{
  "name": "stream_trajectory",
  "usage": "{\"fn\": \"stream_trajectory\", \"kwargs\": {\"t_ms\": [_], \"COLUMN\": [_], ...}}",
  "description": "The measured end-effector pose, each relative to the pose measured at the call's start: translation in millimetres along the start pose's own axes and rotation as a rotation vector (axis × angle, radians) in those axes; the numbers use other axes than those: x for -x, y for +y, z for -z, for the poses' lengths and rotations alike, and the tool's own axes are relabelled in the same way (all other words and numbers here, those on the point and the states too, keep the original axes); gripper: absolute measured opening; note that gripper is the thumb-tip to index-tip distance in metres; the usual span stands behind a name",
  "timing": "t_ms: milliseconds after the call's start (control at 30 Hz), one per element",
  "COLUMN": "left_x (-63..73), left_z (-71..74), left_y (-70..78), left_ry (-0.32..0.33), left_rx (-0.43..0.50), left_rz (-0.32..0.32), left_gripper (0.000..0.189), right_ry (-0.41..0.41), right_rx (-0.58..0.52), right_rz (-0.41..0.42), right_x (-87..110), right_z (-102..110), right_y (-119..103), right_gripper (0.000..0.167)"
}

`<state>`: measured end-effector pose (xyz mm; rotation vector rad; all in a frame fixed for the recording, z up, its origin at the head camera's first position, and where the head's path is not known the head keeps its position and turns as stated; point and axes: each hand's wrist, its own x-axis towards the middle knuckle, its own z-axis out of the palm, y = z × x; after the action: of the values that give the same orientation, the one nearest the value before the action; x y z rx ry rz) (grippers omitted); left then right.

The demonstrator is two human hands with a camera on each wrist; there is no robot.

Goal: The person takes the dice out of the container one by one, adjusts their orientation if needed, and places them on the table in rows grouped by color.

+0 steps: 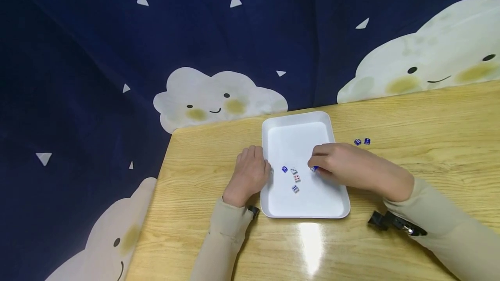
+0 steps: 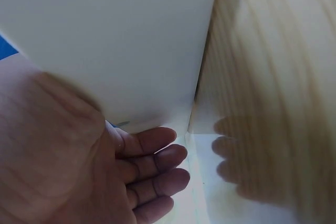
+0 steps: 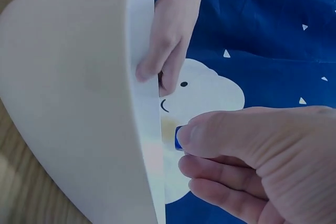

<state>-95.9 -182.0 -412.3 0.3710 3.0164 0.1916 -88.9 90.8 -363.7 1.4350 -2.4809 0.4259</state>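
At the tray's left edge my left hand holds the rim, thumb over the inside and fingers along the outer wall. The left wrist view shows those fingers bent beside the white tray. Over the right half of the tray, my right hand pinches a blue die between thumb and fingers. Inside the tray lie a blue die, a white die, a white die with red dots and another white die with blue dots.
Two blue dice sit side by side on the wooden table, right of the tray. A dark blue curtain with smiling clouds hangs behind the table and along its left side.
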Motion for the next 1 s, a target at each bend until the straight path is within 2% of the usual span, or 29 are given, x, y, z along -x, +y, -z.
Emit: {"fn": "stream_trajectory", "kwargs": {"t_ms": [533, 1000], "left_x": [-0.4, -0.1], "left_z": [1.4, 3.0], "left_y": [0.7, 2.0], "left_ry": [-0.007, -0.029], "left_rx": [0.003, 0.004], "left_rz": [-0.001, 0.012], "left_gripper": [0.024, 0.025], "right_ry": [-0.037, 0.006], "right_rx": [-0.03, -0.022], "right_rz": [-0.117, -0.12], "right_x": [3.0, 8.8], "right_z": [10, 11], "right_y": [12, 21], "right_gripper": [0.023, 0.025]}}
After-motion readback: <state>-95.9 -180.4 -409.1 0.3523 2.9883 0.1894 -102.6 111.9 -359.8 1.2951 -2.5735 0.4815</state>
